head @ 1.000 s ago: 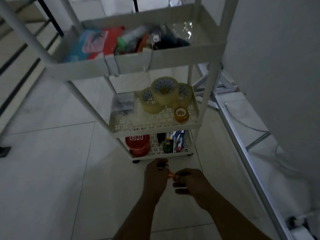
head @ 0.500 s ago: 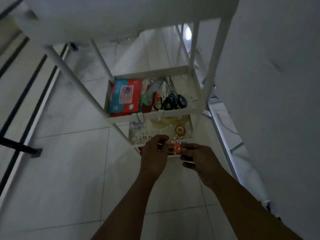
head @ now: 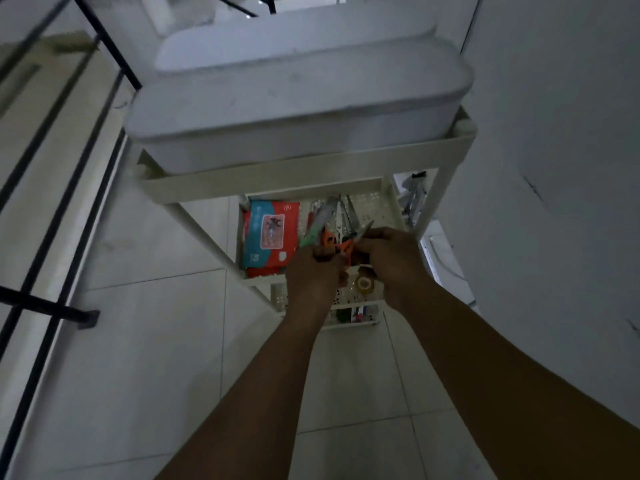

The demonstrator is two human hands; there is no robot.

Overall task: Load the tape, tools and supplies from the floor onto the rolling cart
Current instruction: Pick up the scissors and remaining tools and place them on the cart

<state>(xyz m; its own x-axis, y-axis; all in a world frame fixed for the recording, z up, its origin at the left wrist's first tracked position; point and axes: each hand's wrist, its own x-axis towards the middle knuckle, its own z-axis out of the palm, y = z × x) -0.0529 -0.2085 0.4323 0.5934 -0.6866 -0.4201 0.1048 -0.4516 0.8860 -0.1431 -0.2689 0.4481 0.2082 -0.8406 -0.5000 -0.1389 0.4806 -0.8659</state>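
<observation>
Orange-handled scissors [head: 343, 249] are being pinched between the left hand [head: 313, 271] and right hand [head: 389, 259], over the front edge of the cart [head: 391, 206] shelf, blades pointing away toward its far right corner.

Orange-handled scissors [head: 341, 245] hover, gripped, over the white rolling cart's [head: 311, 183] second shelf, right of a wipes packet [head: 270, 233].

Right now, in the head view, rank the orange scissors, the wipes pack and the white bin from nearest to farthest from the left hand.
1. Orange scissors: at the left hand, between both hands.
2. Wipes pack: left, same shelf.
3. White bin: on the top tier, above.
</observation>
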